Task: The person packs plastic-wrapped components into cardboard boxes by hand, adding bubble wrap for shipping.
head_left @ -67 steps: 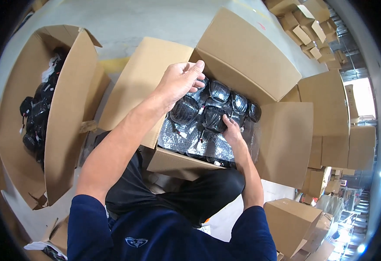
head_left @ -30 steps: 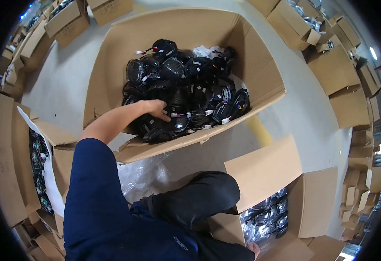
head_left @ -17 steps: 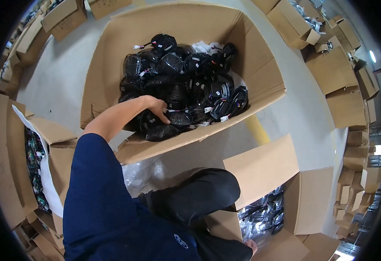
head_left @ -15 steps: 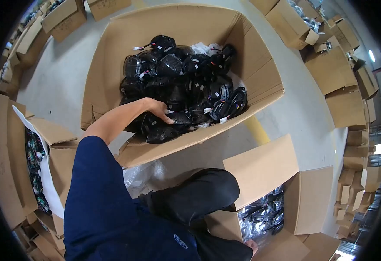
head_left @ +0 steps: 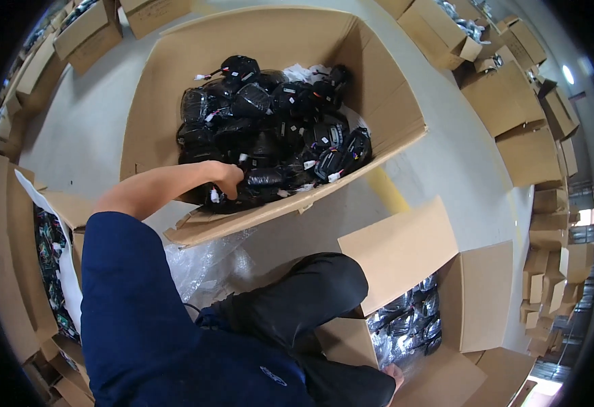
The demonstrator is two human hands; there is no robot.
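In the large open cardboard box point(head_left: 175, 102) on the floor, the left hand point(head_left: 229, 180) closed on one black bagged part point(head_left: 264, 178) at the near edge of a heap too many to count. The right hand point(head_left: 393, 374) touched a second box point(head_left: 473, 298); its grip was hidden.

Left arm out, right hand low.
My left hand point(head_left: 229, 180) is extended forward on a bare forearm, fingers curled down, grip unclear. My right hand point(head_left: 393, 375) sits low by my knee, mostly hidden.
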